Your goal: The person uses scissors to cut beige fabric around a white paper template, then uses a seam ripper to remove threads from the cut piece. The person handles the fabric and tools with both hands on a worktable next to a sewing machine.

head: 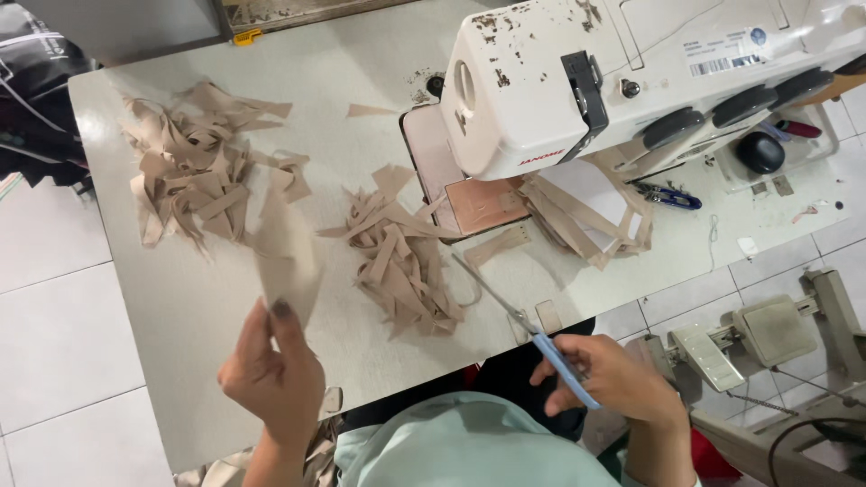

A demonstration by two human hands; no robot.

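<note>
Left hand raised off the table, fingertips pinching the lower end of a beige fabric strip; strip is motion-blurred and stands clear of the piles, likely for handling alone. Right hand closed around blue-handled scissors; blades nearly shut, pointing toward the middle strip pile, within reach of the cut work. Second pile sits apart at far left. Pale grey table carries a white sewing machine; white tiled floor; pedal at right.
</note>
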